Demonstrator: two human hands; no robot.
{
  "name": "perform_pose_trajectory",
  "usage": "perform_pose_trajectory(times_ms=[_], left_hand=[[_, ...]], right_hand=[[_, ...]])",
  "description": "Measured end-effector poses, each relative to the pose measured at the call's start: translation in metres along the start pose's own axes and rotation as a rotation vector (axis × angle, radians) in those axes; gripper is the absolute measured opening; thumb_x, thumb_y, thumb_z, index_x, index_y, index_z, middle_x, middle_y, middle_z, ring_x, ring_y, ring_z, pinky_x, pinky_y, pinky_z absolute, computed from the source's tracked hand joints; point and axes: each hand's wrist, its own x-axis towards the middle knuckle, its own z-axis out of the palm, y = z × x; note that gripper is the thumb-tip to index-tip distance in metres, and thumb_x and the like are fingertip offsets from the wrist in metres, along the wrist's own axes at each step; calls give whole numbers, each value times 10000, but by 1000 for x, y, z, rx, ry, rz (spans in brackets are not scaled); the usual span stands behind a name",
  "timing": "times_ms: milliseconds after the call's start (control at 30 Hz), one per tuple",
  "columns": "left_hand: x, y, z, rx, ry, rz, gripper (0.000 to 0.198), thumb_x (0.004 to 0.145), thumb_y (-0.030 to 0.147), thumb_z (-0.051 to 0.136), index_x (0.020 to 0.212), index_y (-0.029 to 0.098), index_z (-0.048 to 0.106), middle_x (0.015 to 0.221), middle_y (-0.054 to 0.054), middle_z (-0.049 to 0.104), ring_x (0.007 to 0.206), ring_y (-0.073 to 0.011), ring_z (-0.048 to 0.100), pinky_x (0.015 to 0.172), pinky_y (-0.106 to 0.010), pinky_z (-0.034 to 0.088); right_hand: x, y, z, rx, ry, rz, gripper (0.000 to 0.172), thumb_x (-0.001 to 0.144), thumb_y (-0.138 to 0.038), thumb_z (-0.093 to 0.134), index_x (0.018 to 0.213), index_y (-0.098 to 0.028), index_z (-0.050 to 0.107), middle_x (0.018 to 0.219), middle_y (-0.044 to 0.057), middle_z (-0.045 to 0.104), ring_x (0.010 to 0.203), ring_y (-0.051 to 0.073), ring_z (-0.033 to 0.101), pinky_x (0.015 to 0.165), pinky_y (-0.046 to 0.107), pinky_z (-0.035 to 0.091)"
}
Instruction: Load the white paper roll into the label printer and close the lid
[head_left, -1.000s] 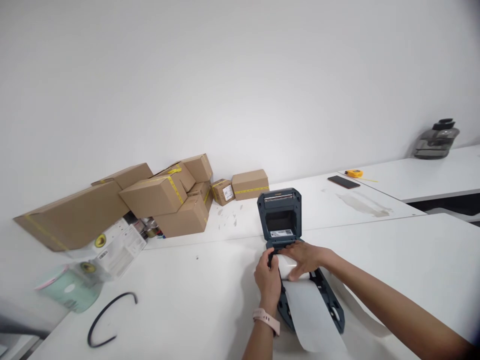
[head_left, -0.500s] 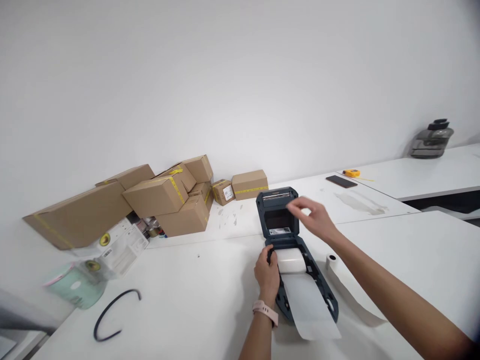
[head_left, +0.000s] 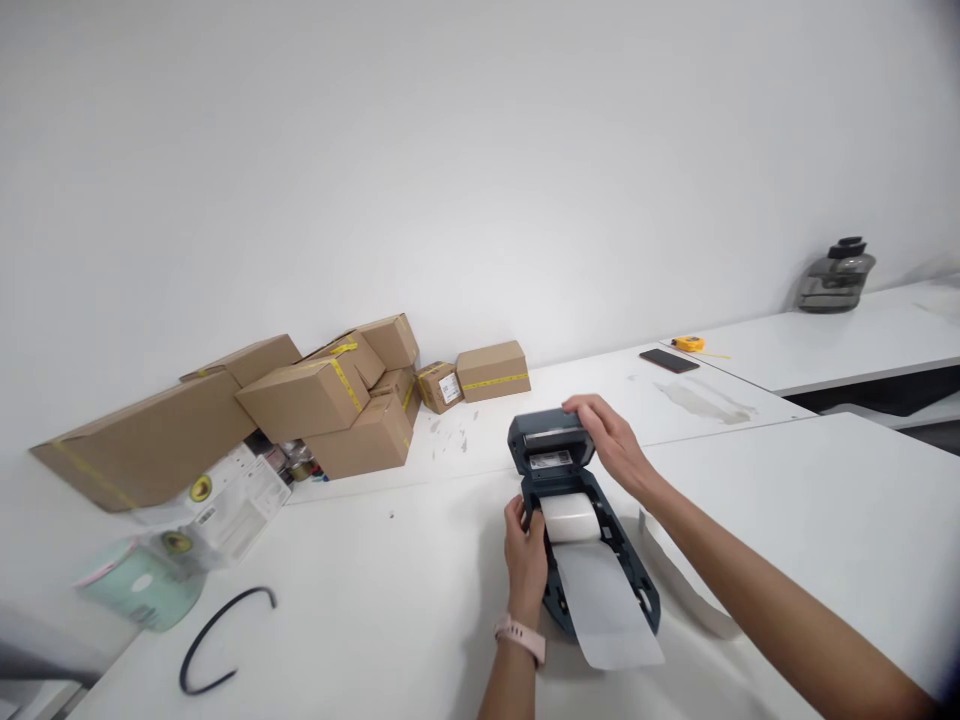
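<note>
A dark label printer stands on the white table with its lid partly raised. Inside it lies a white label roll, from which a wide strip runs forward over the front edge. My left hand, with a pink band at the wrist, grips the printer's left side beside the roll. With its fingers over the top right edge of the lid, my right hand holds the lid. Right of the printer, a loose paper strip is partly hidden by my right forearm.
Cardboard boxes are piled at the back left, near plastic packs and a green container. A black curved strip lies front left. Back right are a phone, tape measure and bottle.
The lid has tilted forward and down from its more upright position. My right hand has taken hold of its top edge. My left hand stays at the printer's left side; the view has shifted slightly.
</note>
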Motion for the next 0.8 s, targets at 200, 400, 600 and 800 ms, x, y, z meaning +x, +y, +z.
perform_pose_trajectory(times_ms=[200, 400, 600, 800], left_hand=[[-52, -32, -12, -508, 103, -235, 573, 947, 551, 368, 1435, 252, 351, 1519, -107, 439, 1314, -221, 527, 965, -282, 515], [-65, -1, -18, -475, 125, -149, 697, 871, 624, 525, 1450, 268, 375, 1600, -61, 305, 1480, -219, 262, 1175, -329, 305], [-70, 14, -9, -482, -5, -246, 903, 783, 612, 660, 1518, 288, 248, 1636, -64, 208, 1498, -242, 211, 1153, -311, 329], [-75, 8, -8, -564, -39, -278, 965, 755, 598, 687, 1524, 242, 224, 1556, -131, 368, 1358, -268, 463, 1005, -280, 469]], right_hand=[[-106, 10, -19, 95, -143, 7, 281, 980, -429, 432, 1130, -320, 643, 1347, 55, 582, 1335, 291, 449, 1100, 470, 372], [-171, 34, -8, 66, 15, 159, 214, 936, -420, 537, 931, -292, 709, 1274, 69, 638, 1340, 339, 438, 1102, 574, 355], [-185, 26, 8, 248, 155, 583, 626, 864, -564, 584, 1424, -333, 427, 1556, 59, 394, 1415, 319, 375, 1121, 526, 376], [-198, 32, 13, 263, 149, 774, 773, 838, -633, 548, 1510, -328, 320, 1571, 62, 381, 1427, 342, 357, 1063, 528, 442]])
